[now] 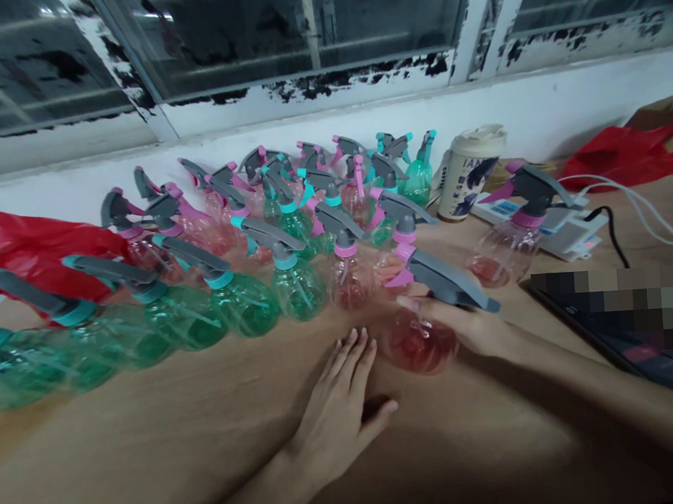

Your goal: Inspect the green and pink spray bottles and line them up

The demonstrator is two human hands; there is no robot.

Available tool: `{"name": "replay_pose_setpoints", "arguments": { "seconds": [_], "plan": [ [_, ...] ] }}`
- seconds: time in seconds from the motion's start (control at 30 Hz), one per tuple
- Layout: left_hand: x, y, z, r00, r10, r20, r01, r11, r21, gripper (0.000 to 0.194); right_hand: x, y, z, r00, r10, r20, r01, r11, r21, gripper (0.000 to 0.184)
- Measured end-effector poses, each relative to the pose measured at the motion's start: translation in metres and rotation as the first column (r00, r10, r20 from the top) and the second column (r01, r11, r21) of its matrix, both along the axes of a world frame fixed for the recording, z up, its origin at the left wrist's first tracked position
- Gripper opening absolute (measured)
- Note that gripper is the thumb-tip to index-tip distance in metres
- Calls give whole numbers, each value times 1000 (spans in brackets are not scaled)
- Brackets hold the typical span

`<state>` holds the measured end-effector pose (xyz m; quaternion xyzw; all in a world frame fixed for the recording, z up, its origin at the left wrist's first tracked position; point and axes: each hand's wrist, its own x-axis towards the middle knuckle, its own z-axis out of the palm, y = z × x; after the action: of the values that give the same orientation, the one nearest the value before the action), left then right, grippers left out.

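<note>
My right hand (460,320) is wrapped round the neck of a pink spray bottle (422,345) with a grey and pink trigger head. The bottle stands on the table, or just above it; I cannot tell which. Flat on the tabletop, fingers stretched forward, lies my left hand (340,404), apart from any bottle. Just beyond it stand a green spray bottle (298,288) with a turquoise collar and a clear pink spray bottle (348,282). One more pink spray bottle (501,253) stands alone to the right of my right hand.
Several green spray bottles (186,318) line the left side, with more pink and green ones behind. Red plastic bags (51,254) lie at both far sides. A paper cup (468,172), a white power strip (568,230) with cables and a dark tablet-like device (581,328) occupy the right.
</note>
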<state>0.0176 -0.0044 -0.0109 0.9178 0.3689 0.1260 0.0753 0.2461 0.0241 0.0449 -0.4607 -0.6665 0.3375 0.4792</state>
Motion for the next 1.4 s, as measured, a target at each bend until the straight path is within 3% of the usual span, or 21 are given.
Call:
{"name": "replay_pose_setpoints", "arguments": {
  "seconds": [0.5, 0.83, 1.07, 1.4],
  "plan": [
    [1, -1, 4, 1000, -2, -21, 2, 1000, -7, 64, -3, 7, 5, 997, 64, -36, -65, 997, -52, 16],
    [0, -1, 5, 1000, -6, 4, 7, 1000, -21, 59, -9, 10, 21, 996, 14, 85, -23, 994, 108, 24],
    [2, -1, 6, 1000, -5, -29, 5, 1000, -12, 59, -6, 7, 12, 992, -34, 118, 24, 996, 91, 31],
    [1, -1, 5, 999, -5, -41, 5, 1000, 19, 59, -6, 8, 13, 990, 143, -17, -143, 990, -16, 22]
  ]
}}
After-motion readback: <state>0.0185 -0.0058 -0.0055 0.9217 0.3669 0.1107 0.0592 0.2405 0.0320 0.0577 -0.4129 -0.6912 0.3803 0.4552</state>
